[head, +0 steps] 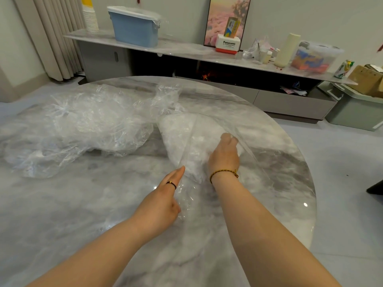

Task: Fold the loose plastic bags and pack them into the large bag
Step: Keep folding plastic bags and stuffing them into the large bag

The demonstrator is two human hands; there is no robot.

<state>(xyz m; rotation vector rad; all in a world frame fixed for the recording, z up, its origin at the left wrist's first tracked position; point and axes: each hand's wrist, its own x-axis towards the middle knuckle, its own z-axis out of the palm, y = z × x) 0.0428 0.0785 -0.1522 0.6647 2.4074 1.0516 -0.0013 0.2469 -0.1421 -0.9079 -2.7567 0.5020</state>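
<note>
Head view: the left hand (163,200) pinches the mouth film of the large bag (182,139), probably to keep it open. The right hand (224,156) reaches inside, fingers bent onto the folded stack; I cannot tell whether it grips anything. The large bag lies right of centre, its long axis running 6 to 12 o'clock and its mouth toward 6. The loose plastic bags (83,129) are heaped at 10 o'clock.

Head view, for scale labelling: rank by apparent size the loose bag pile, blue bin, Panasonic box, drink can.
loose bag pile
blue bin
Panasonic box
drink can
The pile lies nearest the camera, inflating it.
</note>
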